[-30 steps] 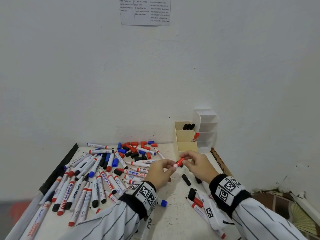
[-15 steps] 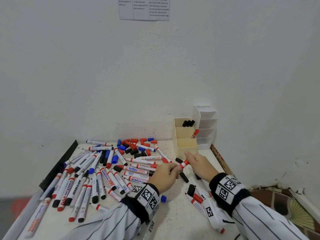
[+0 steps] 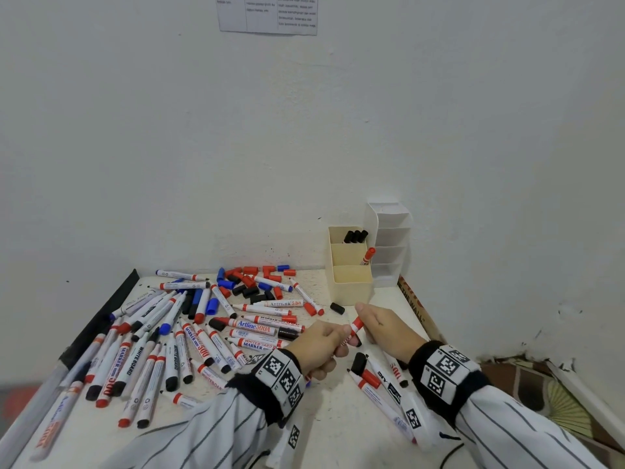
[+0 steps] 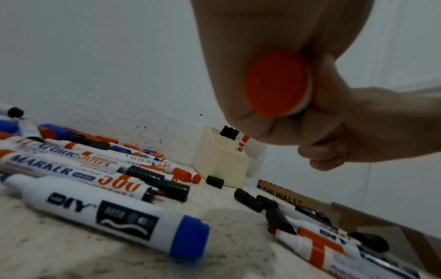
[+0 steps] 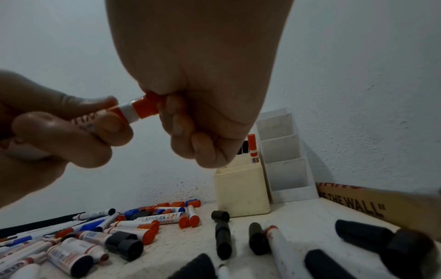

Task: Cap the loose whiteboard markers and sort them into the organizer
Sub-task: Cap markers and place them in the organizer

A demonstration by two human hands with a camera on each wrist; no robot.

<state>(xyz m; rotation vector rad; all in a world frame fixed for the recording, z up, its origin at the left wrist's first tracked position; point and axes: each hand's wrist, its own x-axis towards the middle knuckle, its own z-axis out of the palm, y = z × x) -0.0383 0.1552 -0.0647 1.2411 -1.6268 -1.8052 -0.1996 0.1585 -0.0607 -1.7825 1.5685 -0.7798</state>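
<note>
Both hands hold one red whiteboard marker [image 3: 351, 333] above the table, in front of the organizer. My left hand [image 3: 326, 343] grips its white barrel [image 5: 95, 117], and the marker's red rear end [image 4: 278, 85] faces the left wrist camera. My right hand [image 3: 378, 324] pinches the red cap [image 5: 146, 106], which sits on the marker's tip. The cream organizer [image 3: 350, 286] stands by the wall with black markers [image 3: 355, 236] in its back slot and one red marker [image 3: 368, 256] in the middle slot. Many loose markers [image 3: 162, 336] and caps [image 3: 250, 282] cover the table to the left.
A white tiered organizer [image 3: 390, 245] stands right of the cream one. A cardboard strip [image 3: 414, 308] lines the table's right edge. Loose black caps [image 3: 337, 308] and several markers [image 3: 378, 384] lie under my hands. A black bar [image 3: 101, 319] borders the left edge.
Both hands with the red marker have come down and a little nearer to me. The right hand's fingers have closed further round the red cap on the marker's end.
</note>
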